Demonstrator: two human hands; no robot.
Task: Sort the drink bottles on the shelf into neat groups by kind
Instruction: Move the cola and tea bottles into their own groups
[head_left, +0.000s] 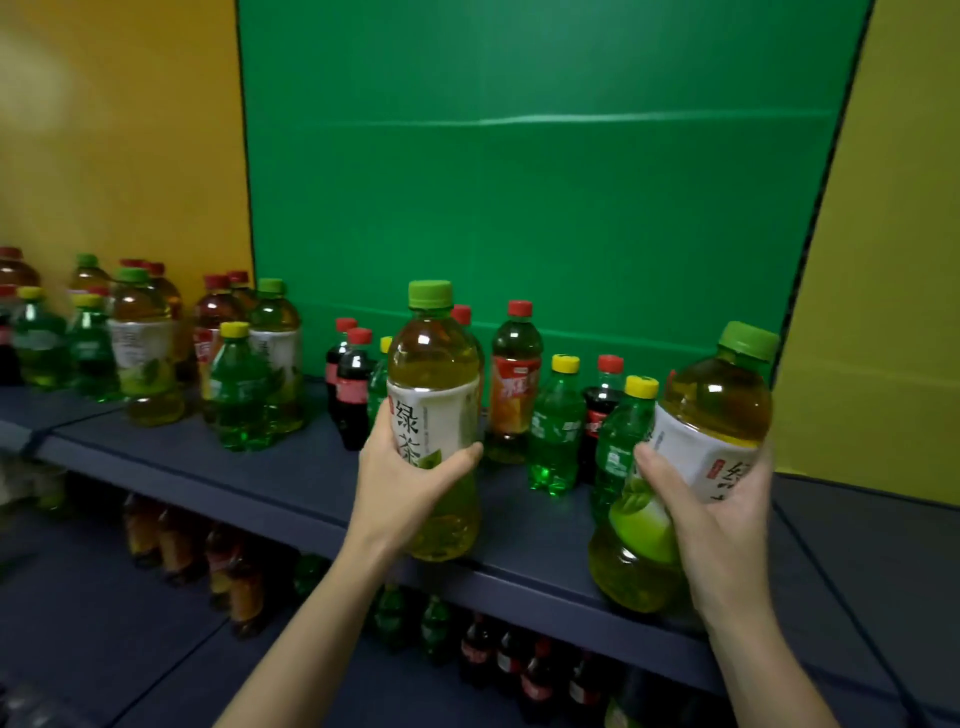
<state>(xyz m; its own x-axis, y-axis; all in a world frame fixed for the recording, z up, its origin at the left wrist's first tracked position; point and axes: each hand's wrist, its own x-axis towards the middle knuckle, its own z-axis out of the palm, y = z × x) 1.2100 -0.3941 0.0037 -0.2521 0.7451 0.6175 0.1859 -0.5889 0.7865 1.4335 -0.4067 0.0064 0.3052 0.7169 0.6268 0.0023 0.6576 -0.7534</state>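
Green tea bottle (434, 374), green cap, label reads 绿茶: upright at the front edge of the shelf (208, 457), left grip (410, 483) curled round its waist. Second tea bottle (717, 410), tilted right: right grip (722, 514) wrapped round its label.

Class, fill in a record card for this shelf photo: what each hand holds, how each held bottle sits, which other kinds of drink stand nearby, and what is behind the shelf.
held left: the left hand grips the upright green tea bottle round its label
held right: the right hand grips the tilted green tea bottle, cap leaning right
surface: dark blue shelf
kinds nearby: cola bottle, green soda bottle, red-label tea bottle, mixed together
backdrop: green panel
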